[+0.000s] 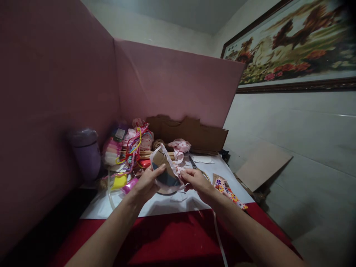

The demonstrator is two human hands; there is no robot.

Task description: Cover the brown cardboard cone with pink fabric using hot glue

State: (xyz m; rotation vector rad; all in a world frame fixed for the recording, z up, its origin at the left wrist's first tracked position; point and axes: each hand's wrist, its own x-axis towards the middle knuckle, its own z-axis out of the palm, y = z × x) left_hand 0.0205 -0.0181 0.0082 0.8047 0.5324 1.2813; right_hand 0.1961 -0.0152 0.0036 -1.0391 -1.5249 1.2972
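My left hand (148,182) is closed on a piece of cardboard (164,167), its thumb lying over the front face. The cardboard is brown above and blue-grey below, tilted up above the table, with pale pink fabric folded over its edge. At the right side of that piece, my right hand (194,181) pinches the fabric edge (178,171) between thumb and fingers. Just behind my right hand lie scissors (206,175), partly hidden, with a gold-coloured handle. A small white piece (178,197) rests on the table below the cardboard.
A white sheet (102,207) lies over a red cloth (167,241). At the left are a purple cup (86,154), colourful pipe cleaners (136,144) and a yellow packet (119,181). Flower-patterned fabric (229,193) lies right. Torn cardboard (186,133) leans behind, before pink panels (172,81).
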